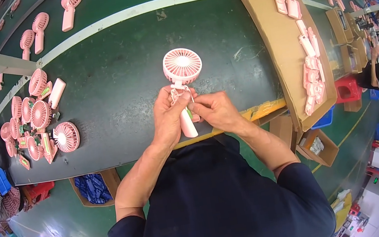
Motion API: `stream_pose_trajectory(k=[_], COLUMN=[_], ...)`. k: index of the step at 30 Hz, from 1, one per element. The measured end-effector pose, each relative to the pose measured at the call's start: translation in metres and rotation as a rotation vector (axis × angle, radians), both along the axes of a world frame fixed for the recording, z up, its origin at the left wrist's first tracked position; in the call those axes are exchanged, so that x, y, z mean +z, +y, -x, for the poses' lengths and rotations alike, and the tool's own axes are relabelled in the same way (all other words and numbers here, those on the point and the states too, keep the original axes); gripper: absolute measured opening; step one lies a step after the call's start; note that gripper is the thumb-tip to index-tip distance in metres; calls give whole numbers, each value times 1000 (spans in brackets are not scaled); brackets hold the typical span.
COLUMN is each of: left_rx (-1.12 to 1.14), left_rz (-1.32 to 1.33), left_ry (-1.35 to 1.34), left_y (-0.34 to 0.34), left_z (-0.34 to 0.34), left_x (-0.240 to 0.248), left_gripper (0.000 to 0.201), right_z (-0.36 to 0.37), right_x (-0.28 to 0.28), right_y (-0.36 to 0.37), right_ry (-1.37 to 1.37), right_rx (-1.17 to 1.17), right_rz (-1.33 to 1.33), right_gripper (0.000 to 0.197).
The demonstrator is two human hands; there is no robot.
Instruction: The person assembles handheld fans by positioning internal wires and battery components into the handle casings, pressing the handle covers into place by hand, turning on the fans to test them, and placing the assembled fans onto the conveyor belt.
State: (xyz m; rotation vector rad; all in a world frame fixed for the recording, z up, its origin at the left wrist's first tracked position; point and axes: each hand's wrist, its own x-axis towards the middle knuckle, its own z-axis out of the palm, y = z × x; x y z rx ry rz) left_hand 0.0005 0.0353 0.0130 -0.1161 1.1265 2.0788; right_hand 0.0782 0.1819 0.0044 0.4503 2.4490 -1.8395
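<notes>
Fan is gripped by both hands' fingers, scuffed bench below, green floor around.

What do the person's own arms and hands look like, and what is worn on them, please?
Both the left hand and the right hand are without gloves, and no watch or bracelet shows on the wrists. The forearms are uncovered. The short sleeves are plain dark navy, like the shirt.
</notes>
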Motion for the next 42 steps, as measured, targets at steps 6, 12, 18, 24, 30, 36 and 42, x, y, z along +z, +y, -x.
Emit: stream_pose_trajectory(k=[6, 12, 18, 24, 30, 36, 42], left_rx=[12, -154, -112, 27, 35, -7, 18], left_rz=[89, 153, 149, 97, 5, 664, 847], left_ry=[-46, -107, -123, -42, 193, 983, 1183], left_y=[-11, -32, -35, -8, 80, 83, 79], left_z=[30, 79, 122, 206, 314, 381, 311], left_x=[1, 11, 16, 31, 48, -58, -48], left_gripper=[24, 22, 21, 25, 38, 66, 53], right_z=[2, 96, 266, 362, 400, 420, 373], right_x=[36, 52, 34, 9, -8, 10, 39], right_y=[11, 79, 170, 211, 230, 240, 254], right_ry=[-76, 312, 259, 327, 197, -52, -207], right_rx=[265, -79, -227, -315, -270, -189, -64], right_rz=[269, -310, -791, -967, -1039, -850, -887], right_gripper=[16, 20, 46, 56, 75, 97, 82])
